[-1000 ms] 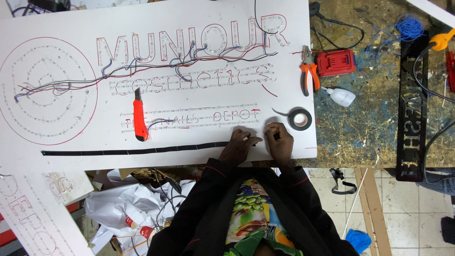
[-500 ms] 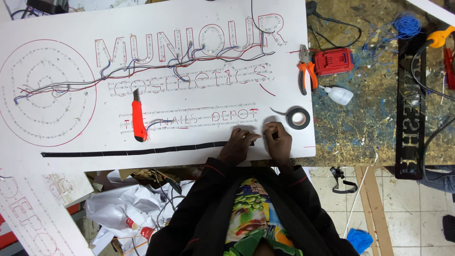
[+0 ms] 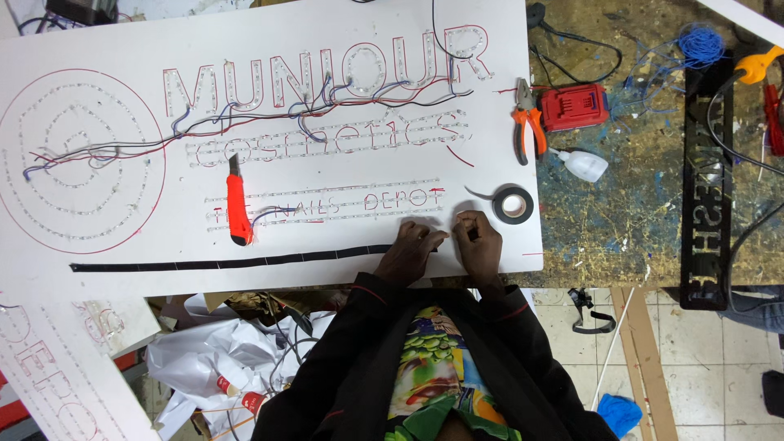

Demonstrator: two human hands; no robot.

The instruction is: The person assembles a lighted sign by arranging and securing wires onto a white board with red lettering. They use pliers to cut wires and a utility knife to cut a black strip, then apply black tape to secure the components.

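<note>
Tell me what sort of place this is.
Most likely a sign-making workshop. A white sign board studded with small lights and loose wiring lies on a paint-stained workbench, with pliers, a roll of black tape and an orange utility knife about. Both hands press at the board's near edge.

1. A paint-spattered, scuffed wooden worktop [image 3: 637, 204] fills the upper right.
2. Below it lies a pale tiled floor [image 3: 702, 359], lit evenly.
3. Crumpled white plastic sheeting [image 3: 196, 359] lies heaped at lower left.

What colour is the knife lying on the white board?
Orange, with a black tip; the knife shows in the head view.
</note>
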